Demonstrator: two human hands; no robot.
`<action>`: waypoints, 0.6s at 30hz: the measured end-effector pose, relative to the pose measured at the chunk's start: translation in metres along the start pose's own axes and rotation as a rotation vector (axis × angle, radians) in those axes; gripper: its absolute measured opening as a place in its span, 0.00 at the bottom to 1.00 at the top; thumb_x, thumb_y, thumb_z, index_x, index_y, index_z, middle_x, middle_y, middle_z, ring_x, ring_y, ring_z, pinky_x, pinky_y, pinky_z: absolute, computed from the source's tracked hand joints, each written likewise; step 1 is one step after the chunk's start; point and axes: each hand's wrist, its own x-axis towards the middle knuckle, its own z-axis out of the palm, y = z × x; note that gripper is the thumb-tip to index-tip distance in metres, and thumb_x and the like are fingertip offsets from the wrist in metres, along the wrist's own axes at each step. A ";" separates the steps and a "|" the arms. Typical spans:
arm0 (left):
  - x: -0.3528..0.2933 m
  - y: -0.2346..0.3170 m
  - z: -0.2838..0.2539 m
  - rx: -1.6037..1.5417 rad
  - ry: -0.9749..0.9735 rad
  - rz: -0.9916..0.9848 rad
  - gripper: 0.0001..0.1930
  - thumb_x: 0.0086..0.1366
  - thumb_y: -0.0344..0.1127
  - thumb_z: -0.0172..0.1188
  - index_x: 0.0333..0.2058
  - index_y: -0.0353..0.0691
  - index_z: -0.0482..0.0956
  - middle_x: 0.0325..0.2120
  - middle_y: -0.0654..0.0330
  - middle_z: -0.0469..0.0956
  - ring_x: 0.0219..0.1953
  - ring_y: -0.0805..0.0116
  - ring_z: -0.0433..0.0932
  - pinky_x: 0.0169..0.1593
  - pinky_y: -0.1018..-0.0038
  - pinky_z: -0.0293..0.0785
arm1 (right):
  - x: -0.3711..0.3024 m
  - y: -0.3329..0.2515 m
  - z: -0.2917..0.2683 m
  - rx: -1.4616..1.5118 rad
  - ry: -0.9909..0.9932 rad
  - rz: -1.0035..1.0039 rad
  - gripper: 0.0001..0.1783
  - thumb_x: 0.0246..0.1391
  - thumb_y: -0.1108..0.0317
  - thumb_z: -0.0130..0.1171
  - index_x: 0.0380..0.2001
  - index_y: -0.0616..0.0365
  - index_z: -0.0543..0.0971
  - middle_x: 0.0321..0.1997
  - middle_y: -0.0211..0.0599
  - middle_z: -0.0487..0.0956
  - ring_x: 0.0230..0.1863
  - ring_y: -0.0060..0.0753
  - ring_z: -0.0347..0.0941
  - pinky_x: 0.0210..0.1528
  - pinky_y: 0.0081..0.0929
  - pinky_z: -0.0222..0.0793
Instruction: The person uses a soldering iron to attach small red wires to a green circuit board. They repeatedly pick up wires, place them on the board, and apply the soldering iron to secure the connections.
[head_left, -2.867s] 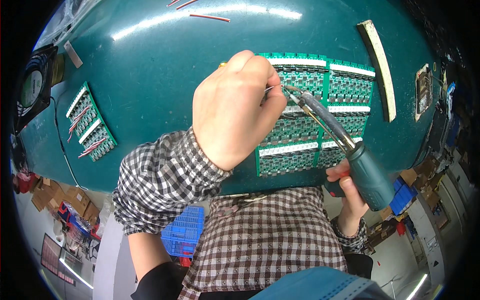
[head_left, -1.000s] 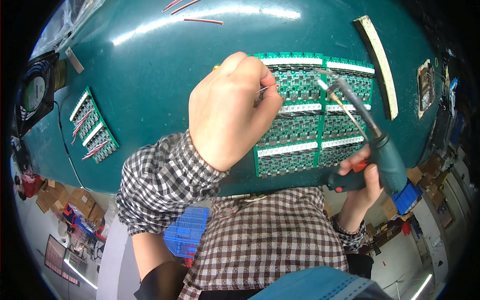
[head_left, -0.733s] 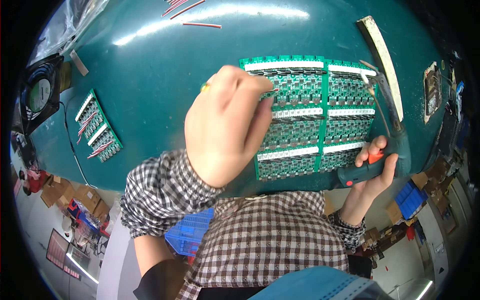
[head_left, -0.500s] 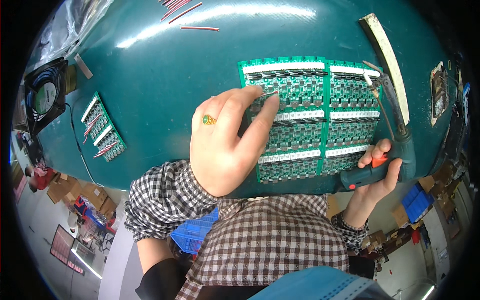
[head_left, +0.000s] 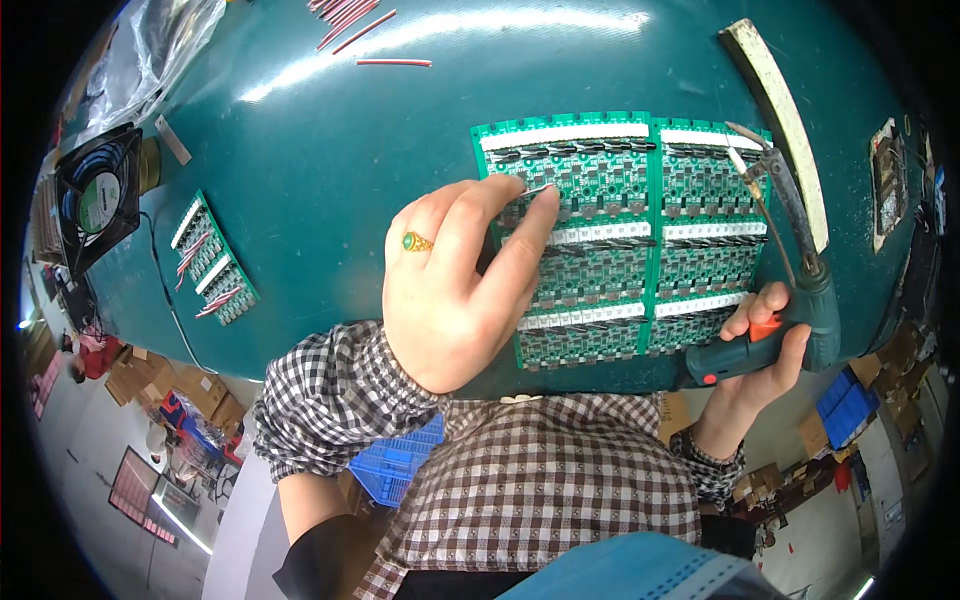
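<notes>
My left hand (head_left: 450, 275), wearing a ring with a green stone, reaches over a large green circuit board panel (head_left: 652, 200). Thumb and fingers pinch a short thin wire (head_left: 538, 189) above the panel's upper left section; its far end is hidden by the fingers. White strips and rows of black wires run across the panel. At the panel's lower right, my right hand (head_left: 765, 345) is wrapped round the dark green handle of a pistol-shaped soldering gun (head_left: 822, 310) with an orange trigger. The gun's metal tip points up and left, over the panel's upper right corner.
Several red and white wires (head_left: 345, 22) lie at the table's far side. On the left are a smaller board piece with wires (head_left: 213, 262) and a black fan (head_left: 98, 200). A pale curved bar (head_left: 780, 115) lies beyond the soldering gun, with a worn metal piece (head_left: 886, 185) farther right.
The view has shifted slightly. My left hand stays over the same part of the panel, still pinching the wire, and my right hand keeps its hold on the soldering gun.
</notes>
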 end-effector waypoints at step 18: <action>0.001 0.001 0.005 -0.044 -0.006 -0.071 0.28 0.41 0.20 0.61 0.46 0.44 0.82 0.42 0.53 0.73 0.43 0.56 0.73 0.46 0.63 0.69 | 0.002 0.000 0.006 -0.072 0.017 -0.029 0.25 0.63 0.50 0.51 0.45 0.65 0.69 0.35 0.35 0.71 0.29 0.27 0.69 0.28 0.21 0.71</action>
